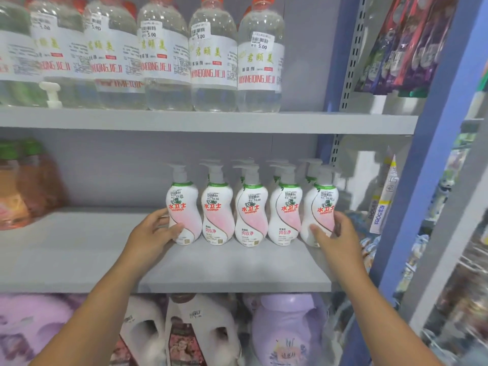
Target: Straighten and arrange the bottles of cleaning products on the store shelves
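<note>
Bottles of white-and-pink pump cleaner (250, 207) stood upright in a front row of five at centre frame on the grey middle shelf (79, 254), with more behind. The left hand (153, 231) curled around the leftmost bottle (183, 207), thumb across its front. The right hand (335, 233) gripped the rightmost bottle (320, 207) the same way. Clear red-capped bottles (211, 56) lined the upper shelf.

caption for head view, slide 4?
Left hand and right hand bracket a front row of five pump bottles on the middle shelf.
</note>
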Tool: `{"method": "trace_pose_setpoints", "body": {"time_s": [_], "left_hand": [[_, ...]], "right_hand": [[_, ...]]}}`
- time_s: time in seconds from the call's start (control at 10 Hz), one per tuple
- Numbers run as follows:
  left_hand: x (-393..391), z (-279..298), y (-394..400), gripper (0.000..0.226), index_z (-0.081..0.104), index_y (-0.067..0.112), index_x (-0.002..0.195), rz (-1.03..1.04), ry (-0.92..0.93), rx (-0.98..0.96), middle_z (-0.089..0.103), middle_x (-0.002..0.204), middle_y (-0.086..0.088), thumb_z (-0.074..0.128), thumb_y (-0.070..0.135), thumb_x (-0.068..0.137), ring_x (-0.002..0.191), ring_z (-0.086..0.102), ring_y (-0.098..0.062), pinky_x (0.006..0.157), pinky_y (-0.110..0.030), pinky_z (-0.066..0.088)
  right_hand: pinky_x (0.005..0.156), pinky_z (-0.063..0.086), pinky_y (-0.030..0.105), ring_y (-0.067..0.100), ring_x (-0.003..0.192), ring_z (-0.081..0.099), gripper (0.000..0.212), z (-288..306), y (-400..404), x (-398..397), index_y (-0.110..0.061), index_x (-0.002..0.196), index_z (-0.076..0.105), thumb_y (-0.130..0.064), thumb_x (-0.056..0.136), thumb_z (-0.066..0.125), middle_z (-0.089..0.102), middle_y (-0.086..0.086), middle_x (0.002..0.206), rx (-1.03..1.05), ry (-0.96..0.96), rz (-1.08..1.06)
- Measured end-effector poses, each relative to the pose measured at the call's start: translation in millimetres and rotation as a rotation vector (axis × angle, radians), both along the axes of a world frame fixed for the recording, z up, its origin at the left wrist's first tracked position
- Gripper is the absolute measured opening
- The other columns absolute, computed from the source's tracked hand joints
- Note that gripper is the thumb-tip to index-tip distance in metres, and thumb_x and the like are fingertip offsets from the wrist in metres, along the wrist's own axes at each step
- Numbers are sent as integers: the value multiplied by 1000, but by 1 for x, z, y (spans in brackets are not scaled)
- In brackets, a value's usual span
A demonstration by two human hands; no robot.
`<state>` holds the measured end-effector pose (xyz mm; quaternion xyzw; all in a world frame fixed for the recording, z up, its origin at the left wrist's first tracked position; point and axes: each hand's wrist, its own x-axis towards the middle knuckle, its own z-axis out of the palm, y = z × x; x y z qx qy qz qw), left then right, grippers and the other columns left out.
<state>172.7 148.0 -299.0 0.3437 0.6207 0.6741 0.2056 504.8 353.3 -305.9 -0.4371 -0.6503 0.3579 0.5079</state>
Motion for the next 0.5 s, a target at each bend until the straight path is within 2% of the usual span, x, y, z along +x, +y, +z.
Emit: {"method": "trace_pose_setpoints", "body": {"time_s": [0.1, 0.2, 0.3, 0.4, 0.5], "left_hand": [[2, 3, -1, 39, 68, 20, 123, 2, -41, 19, 71, 119, -5, 76, 4, 89, 97, 75, -15, 67, -14, 58], [0, 2, 1, 40, 70, 21, 122, -3, -98, 46, 71, 122, -3, 78, 4, 87, 103, 75, -19, 76, -23, 62], [-1, 1, 0, 41, 70, 20, 124, 29, -67, -2, 71, 123, -6, 81, 9, 86, 105, 74, -23, 86, -32, 59], [4, 2, -7, 47, 68, 26, 127, 35, -25, -38, 69, 129, -3, 84, 19, 84, 109, 72, -18, 85, -30, 58], [18, 10, -30, 73, 52, 29, 147, 118, 24, -144, 58, 140, 2, 85, 34, 82, 122, 61, -15, 93, -30, 50]], "right_hand": [[88, 43, 30, 15, 107, 61, 48, 2, -1, 2, -19, 133, 58, -19, 89, 77, 64, -4, 122, -9, -32, -11], [92, 47, 35, 17, 110, 61, 50, -2, 1, 1, -21, 135, 57, -22, 89, 77, 64, -3, 126, 13, -45, -10], [92, 47, 36, 19, 112, 62, 50, 0, -1, 0, -20, 135, 56, -23, 89, 77, 64, -1, 127, 14, -63, -19], [91, 45, 35, 25, 119, 61, 58, 4, -8, 2, -16, 138, 52, -23, 87, 78, 62, 4, 132, -22, -38, -32], [101, 43, 41, 31, 133, 48, 77, 13, -38, 2, -11, 147, 42, -29, 84, 82, 51, 13, 143, 1, -144, -92]]}}
